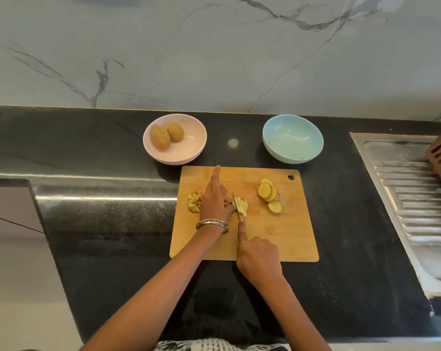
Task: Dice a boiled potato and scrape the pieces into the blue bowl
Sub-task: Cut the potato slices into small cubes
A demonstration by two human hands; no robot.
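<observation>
**Dicing the potato strips**

Cutting crosswise, the right hand (258,257) grips the knife (236,202), forefinger laid along its spine. The left hand (215,201) pinches the potato strips (242,205) just left of the blade, forefinger stretched away. Their length runs across the blade. The blue bowl (293,141) waits beyond the cutting board (277,239).

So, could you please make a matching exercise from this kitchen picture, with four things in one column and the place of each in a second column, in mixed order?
Things:
1. whole potatoes
2. potato slices
3. diced pieces
4. blue bowl

Places:
A. right part of the cutting board
B. on the counter behind the board, to the right
C. in the pink bowl
D. left edge of the board, beside the left hand

Pairs: 1-C, 2-A, 3-D, 4-B
</observation>
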